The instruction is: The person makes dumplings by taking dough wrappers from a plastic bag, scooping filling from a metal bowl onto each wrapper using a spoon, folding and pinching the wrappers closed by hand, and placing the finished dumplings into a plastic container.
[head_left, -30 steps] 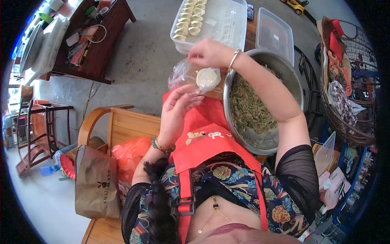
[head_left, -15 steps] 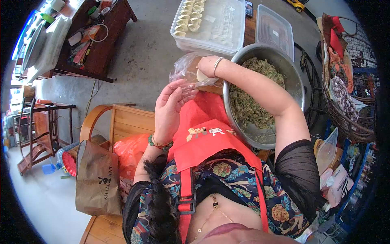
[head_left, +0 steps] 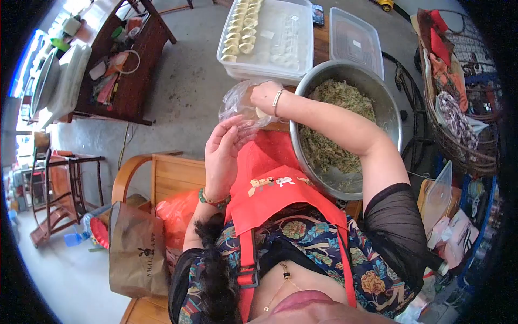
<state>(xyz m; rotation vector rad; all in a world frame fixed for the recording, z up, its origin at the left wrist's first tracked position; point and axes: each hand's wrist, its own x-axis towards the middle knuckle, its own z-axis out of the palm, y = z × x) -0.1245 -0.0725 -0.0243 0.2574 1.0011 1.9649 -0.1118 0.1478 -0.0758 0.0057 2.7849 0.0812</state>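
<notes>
A clear plastic bag (head_left: 233, 103) lies at the edge of the wooden board, with a pale round wrapper (head_left: 263, 113) partly showing in it. My right hand (head_left: 265, 96) reaches over the bag; its fingers are bent down and mostly hidden, so its grip does not show. My left hand (head_left: 223, 148) is beside the bag's near edge, palm turned inward and fingers apart. A large metal bowl (head_left: 400, 116) of chopped green filling (head_left: 332, 141) stands to the right, under my right forearm. Beyond the bag, rows of dumplings (head_left: 240, 27) fill the left part of a clear plastic box (head_left: 291, 46).
A plastic lid (head_left: 356, 43) lies behind the bowl. A wicker basket (head_left: 458, 146) with cloths is at the far right. To the left are a wooden chair (head_left: 178, 171), a brown paper bag (head_left: 137, 251) and a red plastic bag (head_left: 178, 213). A dark wooden table (head_left: 145, 59) stands farther back.
My right hand has come down over the wrapper, covering most of it. My left hand has drawn back slightly from the bag. The whole view has also shifted a little.
</notes>
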